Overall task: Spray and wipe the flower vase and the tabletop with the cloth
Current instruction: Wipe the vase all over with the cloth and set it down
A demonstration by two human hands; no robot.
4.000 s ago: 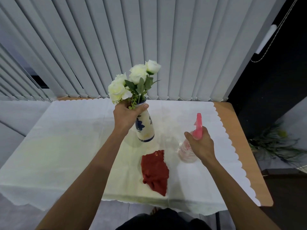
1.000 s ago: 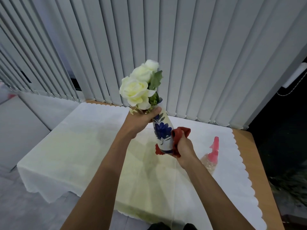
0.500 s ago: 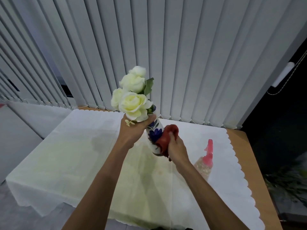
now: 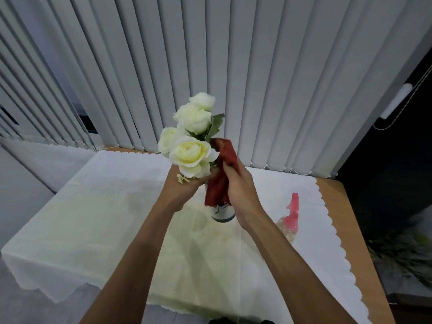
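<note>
The flower vase (image 4: 222, 212), white ceramic with dark blue markings and a dark band at its foot, is held up above the middle of the table, roughly upright, with only its lower part showing. The rest of its body is covered by a dark red cloth (image 4: 221, 174) that drapes down its near right side and bunches up past the neck. White roses (image 4: 191, 153) with green leaves rise from the vase and lean left and away.

The left hand (image 4: 187, 183) grips the vase at the neck just under the blooms, fingers curled round it from the left; the fingertips are hidden behind the flowers and cloth. The right hand (image 4: 238, 190) presses the cloth against the vase, thumb and fingers closed together over the fabric, with the upper end of the cloth sticking out above the thumb.

Below them lies the tabletop, spread with a white tablecloth (image 4: 93, 230) with a scalloped edge; its middle looks yellowish. To the right of the vase, a clear spray bottle (image 4: 289, 220) with a pink trigger head stands on the tablecloth, apart from both hands. Bare brown wooden table (image 4: 350, 218) shows along the right edge. Grey vertical blinds (image 4: 257, 78) hang behind the far edge. Blurred green foliage (image 4: 404, 253) sits at the lower right, beyond the table.
</note>
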